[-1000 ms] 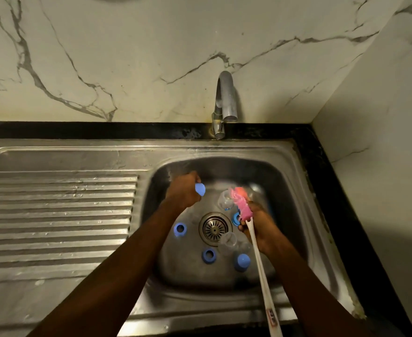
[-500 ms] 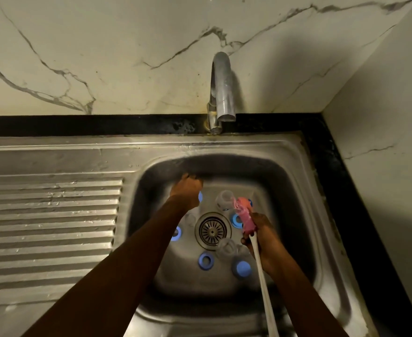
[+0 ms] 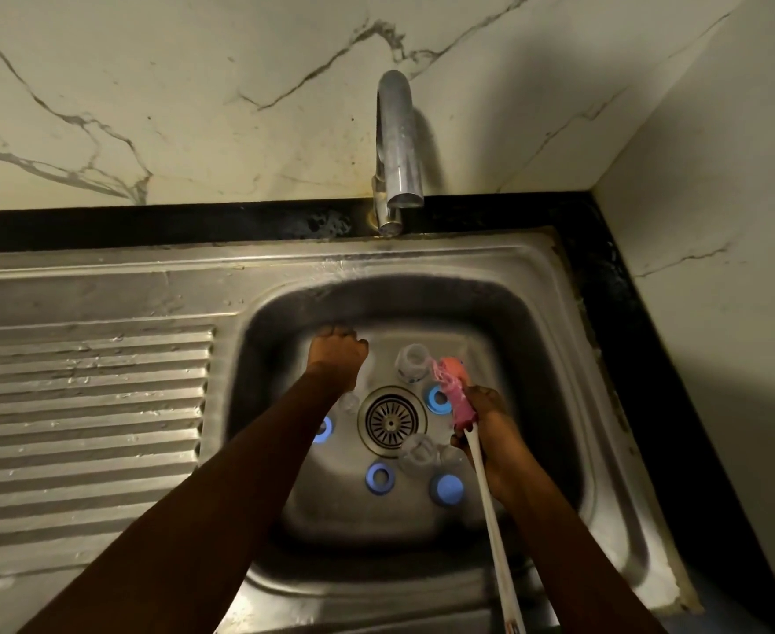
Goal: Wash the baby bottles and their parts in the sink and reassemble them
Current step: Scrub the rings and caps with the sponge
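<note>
Several blue rings (image 3: 378,478) and clear bottles (image 3: 410,361) lie around the drain (image 3: 392,421) on the sink (image 3: 285,267) floor. Our right hand (image 3: 490,432) grips the pink brush (image 3: 451,391) toward the basin's right side. Our left hand (image 3: 337,354) curls near its far-left corner; whether it holds anything, we cannot tell.

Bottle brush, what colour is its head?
The bottle brush head is pink; the head view shows it best.

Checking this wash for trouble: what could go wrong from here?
The blue rings lie loose beside the drain; the brush in the right hand could knock them about. The clear parts are hard to see in the dim sink and may be skipped.
</note>
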